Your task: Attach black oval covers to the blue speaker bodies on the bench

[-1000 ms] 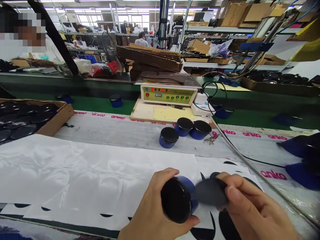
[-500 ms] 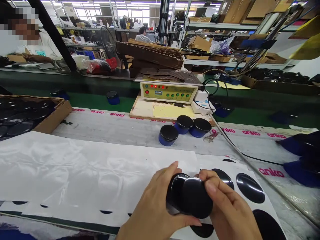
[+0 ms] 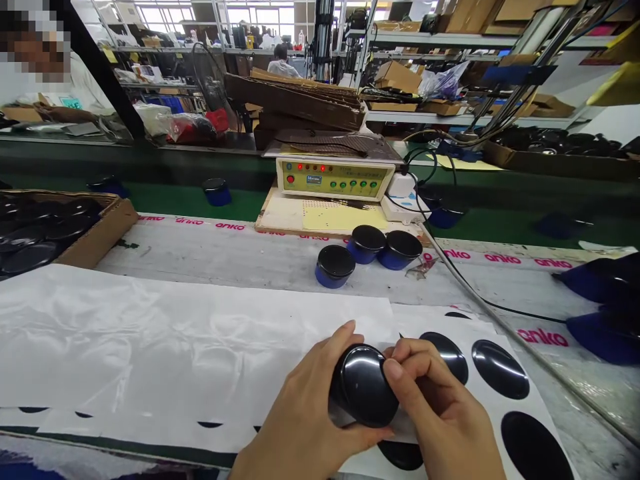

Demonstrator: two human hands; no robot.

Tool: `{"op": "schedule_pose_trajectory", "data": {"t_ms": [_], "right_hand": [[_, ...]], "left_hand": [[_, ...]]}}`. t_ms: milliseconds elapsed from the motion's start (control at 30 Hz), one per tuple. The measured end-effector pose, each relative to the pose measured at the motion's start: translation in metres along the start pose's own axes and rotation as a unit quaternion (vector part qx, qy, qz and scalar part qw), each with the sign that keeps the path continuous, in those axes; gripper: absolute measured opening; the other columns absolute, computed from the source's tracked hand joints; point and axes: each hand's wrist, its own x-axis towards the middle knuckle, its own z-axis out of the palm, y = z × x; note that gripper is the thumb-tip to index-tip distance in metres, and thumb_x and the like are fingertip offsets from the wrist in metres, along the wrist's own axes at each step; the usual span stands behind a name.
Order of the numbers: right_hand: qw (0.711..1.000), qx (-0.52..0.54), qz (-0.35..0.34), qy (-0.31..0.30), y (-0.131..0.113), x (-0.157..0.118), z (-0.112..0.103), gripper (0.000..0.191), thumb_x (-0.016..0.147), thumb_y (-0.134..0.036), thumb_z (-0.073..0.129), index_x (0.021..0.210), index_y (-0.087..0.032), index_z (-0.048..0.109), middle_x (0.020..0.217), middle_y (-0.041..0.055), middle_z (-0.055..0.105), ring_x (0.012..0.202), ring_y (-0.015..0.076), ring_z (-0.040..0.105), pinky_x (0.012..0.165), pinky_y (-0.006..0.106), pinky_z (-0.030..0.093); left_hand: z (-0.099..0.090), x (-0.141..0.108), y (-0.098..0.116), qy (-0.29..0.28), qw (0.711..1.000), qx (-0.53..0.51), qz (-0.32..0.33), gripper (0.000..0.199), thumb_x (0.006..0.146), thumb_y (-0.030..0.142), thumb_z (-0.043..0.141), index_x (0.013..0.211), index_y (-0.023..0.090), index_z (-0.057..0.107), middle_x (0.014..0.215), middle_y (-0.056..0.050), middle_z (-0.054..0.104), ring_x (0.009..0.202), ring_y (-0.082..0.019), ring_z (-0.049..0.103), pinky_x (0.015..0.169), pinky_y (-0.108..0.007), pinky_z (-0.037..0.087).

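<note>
My left hand (image 3: pixel 305 407) is wrapped round a round black-topped piece at the lower middle, thumb below it and fingers at its upper left. Over that piece's top lies a glossy black disc (image 3: pixel 369 387), its right edge pinched between the thumb and fingers of my right hand (image 3: pixel 440 400). Under and beside my right hand is a white sheet (image 3: pixel 487 420) bearing several black discs. Three blue pieces with black tops stand just beyond; the nearest is a single piece (image 3: pixel 335 267).
A control box (image 3: pixel 335 179) with lit red lamps sits on a board at the back. Left stands a carton (image 3: pixel 107 230) of black round pieces. A grey cable (image 3: pixel 475 300) crosses the right side. Behind, at the upper left, is a person (image 3: pixel 85 83).
The disc in my right hand has moved left and now covers most of the black top of the piece in my left hand. My right fingers moved left with it.
</note>
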Motion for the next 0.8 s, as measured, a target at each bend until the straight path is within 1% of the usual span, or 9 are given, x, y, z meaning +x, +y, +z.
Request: {"op": "schedule_pose_trajectory", "data": {"t_ms": [67,167,300,367,467,567,633,733,800], "right_hand": [[1.0,-0.004,0.002,0.018,-0.004,-0.002,0.003,0.025,0.086,-0.036,0.061,0.065,-0.023,0.053,0.088,0.0016,0.049,0.083,0.0165,0.052,0.075,0.026,0.045],[0.999,-0.01,0.005,0.05,-0.01,-0.004,0.009,0.025,0.086,-0.035,0.06,0.066,-0.023,0.052,0.09,0.001,0.048,0.082,0.0159,0.051,0.073,0.027,0.043],[0.998,-0.028,-0.004,0.059,-0.013,-0.005,0.011,0.025,0.086,-0.036,0.06,0.066,-0.022,0.052,0.09,0.0021,0.049,0.081,0.0168,0.052,0.072,0.029,0.042],[0.997,-0.035,-0.009,0.065,-0.013,-0.005,0.012,0.026,0.085,-0.037,0.061,0.065,-0.022,0.052,0.09,0.0025,0.05,0.08,0.0172,0.053,0.071,0.029,0.043],[0.996,-0.041,-0.015,0.074,-0.012,-0.005,0.013,0.027,0.085,-0.036,0.061,0.065,-0.022,0.051,0.09,0.0016,0.05,0.08,0.0162,0.054,0.07,0.028,0.042],[0.996,-0.044,-0.02,0.076,-0.012,-0.005,0.013,0.026,0.085,-0.035,0.061,0.065,-0.022,0.051,0.09,0.0006,0.05,0.081,0.0153,0.053,0.071,0.027,0.042],[0.995,-0.055,-0.029,0.072,-0.01,-0.004,0.012,0.025,0.086,-0.034,0.06,0.067,-0.022,0.05,0.09,0.0004,0.05,0.081,0.0149,0.053,0.071,0.027,0.042],[0.994,-0.081,-0.062,0.042,-0.005,-0.002,0.009,0.023,0.088,-0.032,0.058,0.07,-0.022,0.05,0.09,0.0005,0.05,0.08,0.014,0.054,0.068,0.025,0.044],[0.991,-0.101,-0.089,0.022,-0.002,-0.001,0.006,0.022,0.09,-0.031,0.056,0.071,-0.023,0.048,0.089,0.0008,0.05,0.079,0.0136,0.055,0.066,0.024,0.046]], "left_hand": [[0.0,0.0,0.0,-0.005,1.0,0.002,0.003,0.119,0.048,0.011,0.089,0.136,0.053,0.021,0.125,0.009,0.06,0.113,-0.022,0.06,0.096,-0.038,0.053],[0.0,0.0,-0.001,-0.005,1.0,0.008,0.004,0.117,0.05,0.011,0.088,0.136,0.053,0.02,0.126,0.009,0.059,0.115,-0.021,0.059,0.097,-0.037,0.052],[0.0,-0.001,-0.001,0.006,1.0,0.013,0.003,0.113,0.051,0.012,0.088,0.136,0.05,0.025,0.127,0.008,0.06,0.114,-0.023,0.06,0.097,-0.039,0.052],[-0.001,-0.001,0.0,0.004,1.0,0.018,-0.013,0.108,0.052,0.014,0.088,0.135,0.049,0.029,0.127,0.009,0.06,0.114,-0.023,0.06,0.097,-0.04,0.052],[-0.003,0.0,0.003,-0.016,0.998,0.018,-0.06,0.099,0.054,0.018,0.088,0.132,0.048,0.036,0.127,0.011,0.06,0.116,-0.022,0.059,0.099,-0.039,0.05],[-0.004,0.0,0.004,-0.034,0.996,0.016,-0.077,0.092,0.056,0.019,0.087,0.132,0.042,0.04,0.129,0.008,0.059,0.117,-0.023,0.058,0.101,-0.039,0.048],[-0.003,0.0,0.004,-0.033,0.997,0.017,-0.071,0.094,0.057,0.021,0.086,0.134,0.041,0.037,0.13,0.007,0.059,0.117,-0.023,0.058,0.101,-0.038,0.048],[-0.003,0.0,0.0,-0.025,0.999,0.022,-0.037,0.106,0.057,0.023,0.087,0.139,0.046,0.023,0.128,0.009,0.059,0.112,-0.02,0.062,0.097,-0.034,0.051],[-0.003,0.0,-0.003,-0.022,0.999,0.041,-0.01,0.113,0.057,0.025,0.088,0.14,0.048,0.015,0.128,0.01,0.06,0.107,-0.019,0.065,0.093,-0.032,0.054]]}}
